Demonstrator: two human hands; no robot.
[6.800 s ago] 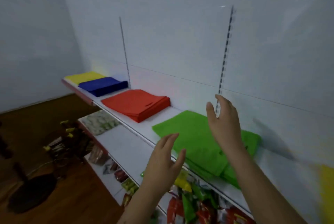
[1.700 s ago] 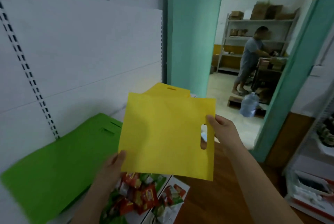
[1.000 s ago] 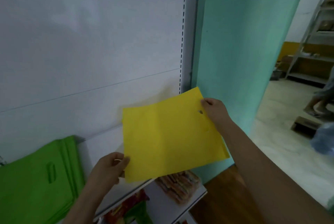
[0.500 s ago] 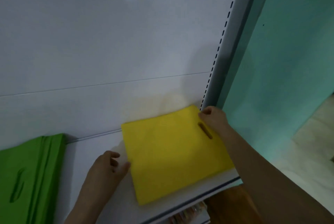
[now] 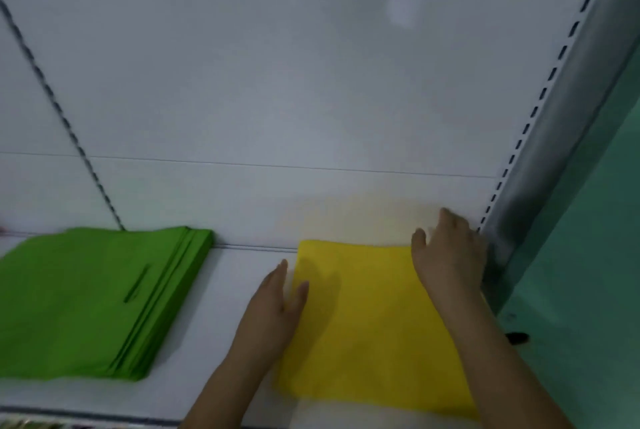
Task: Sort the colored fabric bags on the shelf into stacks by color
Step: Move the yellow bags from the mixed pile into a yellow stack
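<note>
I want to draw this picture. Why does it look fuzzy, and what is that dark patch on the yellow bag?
Head view: everything is slightly smeared, likely camera motion; the dark patch on the yellow bag looks like the left hand casting its shadow.

Matt cloth yellow bag (image 5: 374, 321) and green bags (image 5: 79, 300) (soft-looking) on smooth white shelf (image 5: 221, 290).

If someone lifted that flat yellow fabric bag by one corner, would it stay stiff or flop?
The flat yellow fabric bag would probably droop: it looks thin and lies flush on the white shelf. It seems light, since the left hand and right hand only rest open on it. It may slide easily on the smooth surface.
</note>
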